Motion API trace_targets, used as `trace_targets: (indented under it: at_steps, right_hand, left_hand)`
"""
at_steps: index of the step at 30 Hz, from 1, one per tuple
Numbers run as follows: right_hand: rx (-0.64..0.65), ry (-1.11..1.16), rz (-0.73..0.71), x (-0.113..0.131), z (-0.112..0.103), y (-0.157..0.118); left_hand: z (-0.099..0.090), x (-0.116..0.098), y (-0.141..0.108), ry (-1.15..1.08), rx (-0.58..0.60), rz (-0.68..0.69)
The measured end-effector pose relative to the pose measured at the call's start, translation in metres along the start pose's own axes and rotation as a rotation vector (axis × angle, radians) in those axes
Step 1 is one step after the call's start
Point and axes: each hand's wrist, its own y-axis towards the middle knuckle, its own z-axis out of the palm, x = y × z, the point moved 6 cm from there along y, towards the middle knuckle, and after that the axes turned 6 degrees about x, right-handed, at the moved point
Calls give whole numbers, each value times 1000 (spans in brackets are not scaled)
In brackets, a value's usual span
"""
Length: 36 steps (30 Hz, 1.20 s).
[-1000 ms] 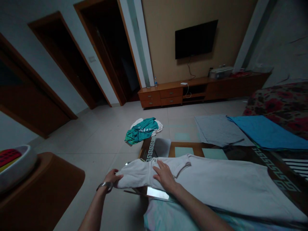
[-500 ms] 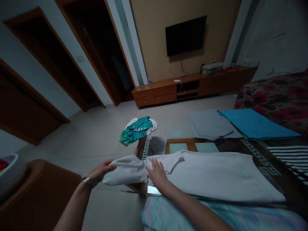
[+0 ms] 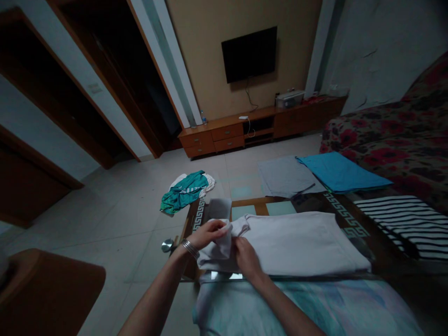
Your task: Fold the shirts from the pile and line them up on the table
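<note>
A white garment (image 3: 297,242) lies folded lengthwise on the glass-topped coffee table (image 3: 198,221), its wide end to the right. My left hand (image 3: 206,233), with silvery bangles at the wrist, grips the garment's left end and holds that cloth bent back over the rest. Close beside it, my right hand (image 3: 247,256) is curled, its fingertips closed on the fabric near the fold. Part of the bunched cloth between the two hands is hidden by the fingers.
Grey (image 3: 289,176) and blue folded cloths (image 3: 343,170) lie at the table's far side, with a striped black-and-white cloth (image 3: 402,221) at right. A teal garment (image 3: 185,191) is heaped beyond the table's left end. Tie-dye fabric (image 3: 280,303) spreads in front.
My left hand has brought the garment's left end rightward and folded it back. My right hand has gone from lying flat to closed fingers. The view has shifted slightly.
</note>
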Motion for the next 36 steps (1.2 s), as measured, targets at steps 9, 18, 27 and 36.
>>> trace_targets:
  at_steps: [9,18,27,36]
  right_hand:
    - [-176,363,420,-96,-44,-28]
    - [-62,9,252,-74,-40,-10]
    - [-45,-245,37,-48,-40,-36]
    - [-171,-301,155,-115,-118,-80]
  left_hand:
    - [56,59,-6,564,8,79]
    - [76,83,-17,799,-38,154]
    - [60,78,33,1112,-295,96]
    - [58,111,52,1148,-364,145]
